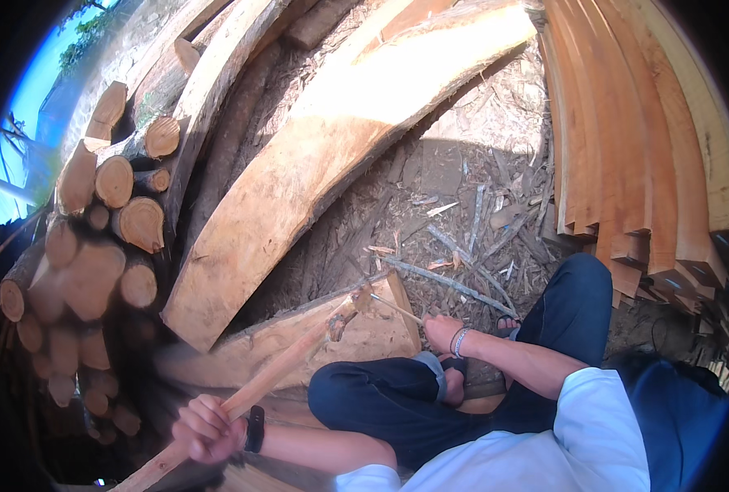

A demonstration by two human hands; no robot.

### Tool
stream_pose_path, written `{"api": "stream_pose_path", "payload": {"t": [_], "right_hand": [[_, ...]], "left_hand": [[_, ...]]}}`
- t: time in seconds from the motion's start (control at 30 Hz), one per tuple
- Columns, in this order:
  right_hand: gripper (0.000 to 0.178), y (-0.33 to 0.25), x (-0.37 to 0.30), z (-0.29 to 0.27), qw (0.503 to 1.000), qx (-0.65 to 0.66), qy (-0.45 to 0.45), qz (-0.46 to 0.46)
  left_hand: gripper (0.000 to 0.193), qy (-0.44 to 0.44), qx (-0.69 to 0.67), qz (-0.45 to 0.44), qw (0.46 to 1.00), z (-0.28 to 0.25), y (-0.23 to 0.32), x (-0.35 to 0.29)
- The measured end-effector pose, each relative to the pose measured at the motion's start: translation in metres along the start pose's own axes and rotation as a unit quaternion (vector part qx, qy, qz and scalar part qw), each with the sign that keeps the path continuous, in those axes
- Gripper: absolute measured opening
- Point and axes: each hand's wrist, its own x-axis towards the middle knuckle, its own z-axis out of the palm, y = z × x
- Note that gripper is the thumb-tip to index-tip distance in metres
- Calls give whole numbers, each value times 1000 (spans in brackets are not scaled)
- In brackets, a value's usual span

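Observation:
My left hand (208,428) is wrapped round a long peeled wooden pole (278,365), which slants from the lower left up toward the middle. Near its far end the pole has a dark knot, and that end lies over a thick wooden slab (299,348). My right hand (443,334) is closed on a thin straight rod-like tool (397,308). The tool's tip meets the pole's far end, or comes very close to it. Its handle is hidden in my fingers, so its exact kind does not show.
A long, broad plank (299,164) runs diagonally ahead. Cut logs (141,223) are stacked at the left, and sawn boards (627,148) lie piled at the right. Bark, chips and sticks (454,283) litter the ground. My bent legs (381,394) are close below my right forearm.

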Motion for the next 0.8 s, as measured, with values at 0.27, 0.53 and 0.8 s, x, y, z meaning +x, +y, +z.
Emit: {"api": "stream_pose_path", "payload": {"t": [0.27,0.53,0.8], "right_hand": [[23,-7,-4,-7,1000,8,-1,10],[24,-3,0,-2,1000,-9,-15,14],[22,0,-6,1,1000,-20,-9,-5]], "left_hand": [[32,-2,5,-3,1000,2,0,2],[32,-4,4,-2,1000,0,-1,1],[32,15,22,0,1000,0,0,1]]}}
